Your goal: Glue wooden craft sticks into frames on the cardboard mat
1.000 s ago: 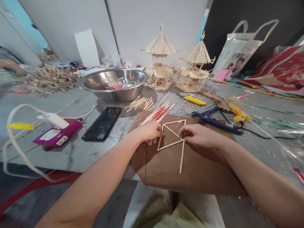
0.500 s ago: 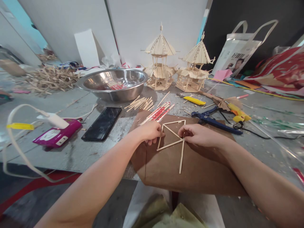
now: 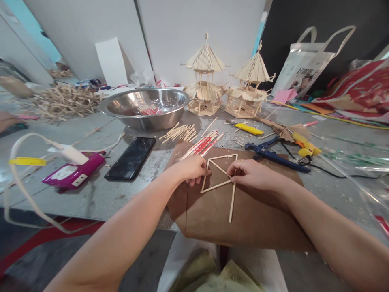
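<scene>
A flat frame of thin wooden sticks (image 3: 216, 186) lies on a brown board (image 3: 209, 221), with a diagonal stick across it. On its left side, my left hand (image 3: 196, 172) pinches the short edge stick between thumb and fingers. My right hand (image 3: 246, 172) is closed at the right corner, where several sticks meet; its fingertips hide the joint. From that corner one loose-ended stick (image 3: 232, 205) points down toward me. Just behind my left hand lie red-and-white wrapped sticks (image 3: 204, 145), and beyond them a pile of bare short sticks (image 3: 180, 133).
Two stick pagoda models (image 3: 205, 87) stand at the back beside a steel bowl (image 3: 121, 111). Right of the board are blue pliers (image 3: 279, 160), a yellow glue gun (image 3: 308, 150) and a yellow cutter (image 3: 249, 129). A phone (image 3: 130, 159) and purple power bank (image 3: 75, 172) lie left. Another person's hand (image 3: 7, 121) shows far left.
My right hand has shifted slightly left over the corner joint. My left hand and the stick frame stay in place. Another person's hand has come further into view at far left.
</scene>
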The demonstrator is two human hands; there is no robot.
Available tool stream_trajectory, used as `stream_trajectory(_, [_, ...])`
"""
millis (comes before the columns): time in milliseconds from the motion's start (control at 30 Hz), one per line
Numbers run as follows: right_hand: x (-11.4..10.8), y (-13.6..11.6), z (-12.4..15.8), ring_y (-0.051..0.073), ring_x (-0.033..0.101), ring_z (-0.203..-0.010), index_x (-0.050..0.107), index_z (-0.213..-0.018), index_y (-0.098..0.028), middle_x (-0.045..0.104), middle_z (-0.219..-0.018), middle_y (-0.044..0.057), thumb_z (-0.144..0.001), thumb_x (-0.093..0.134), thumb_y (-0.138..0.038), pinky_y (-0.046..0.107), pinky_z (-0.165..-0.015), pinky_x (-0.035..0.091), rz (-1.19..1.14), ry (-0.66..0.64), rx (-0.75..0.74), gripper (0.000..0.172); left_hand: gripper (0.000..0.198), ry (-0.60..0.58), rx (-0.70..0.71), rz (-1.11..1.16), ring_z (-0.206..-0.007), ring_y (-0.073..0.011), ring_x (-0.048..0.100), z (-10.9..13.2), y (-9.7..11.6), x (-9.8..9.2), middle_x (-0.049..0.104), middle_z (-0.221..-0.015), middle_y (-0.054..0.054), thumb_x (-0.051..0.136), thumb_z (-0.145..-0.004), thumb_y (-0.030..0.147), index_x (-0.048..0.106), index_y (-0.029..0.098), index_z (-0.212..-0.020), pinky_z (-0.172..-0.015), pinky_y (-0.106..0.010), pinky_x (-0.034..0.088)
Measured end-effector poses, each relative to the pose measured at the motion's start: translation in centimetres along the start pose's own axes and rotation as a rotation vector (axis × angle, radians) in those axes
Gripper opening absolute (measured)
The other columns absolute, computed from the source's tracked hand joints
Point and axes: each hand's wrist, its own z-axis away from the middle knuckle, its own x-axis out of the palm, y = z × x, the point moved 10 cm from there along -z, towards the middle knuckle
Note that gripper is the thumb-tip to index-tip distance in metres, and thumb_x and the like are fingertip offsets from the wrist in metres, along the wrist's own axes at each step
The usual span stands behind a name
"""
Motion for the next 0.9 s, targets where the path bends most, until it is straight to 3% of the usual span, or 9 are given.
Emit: stream_trajectory(900, [-0.28, 0.02, 0.18, 0.012, 0.052, -0.068, 0.057, -0.081, -0.018, 0.060, -0.078, 0.002, -0.069, 0.043, -0.014, 0.022, -0.062, 0.038, 0.033, 0.036, 0.034, 0.019, 0.023, 0.010, 0.007, 0.017, -0.031, -0.0071, 0.045, 0.08, 0.17, -0.07, 0.050, -0.042, 0.003, 0.047, -0.073, 0.035, 0.045, 0.015, -0.060, -0.033, -0.017, 0.035])
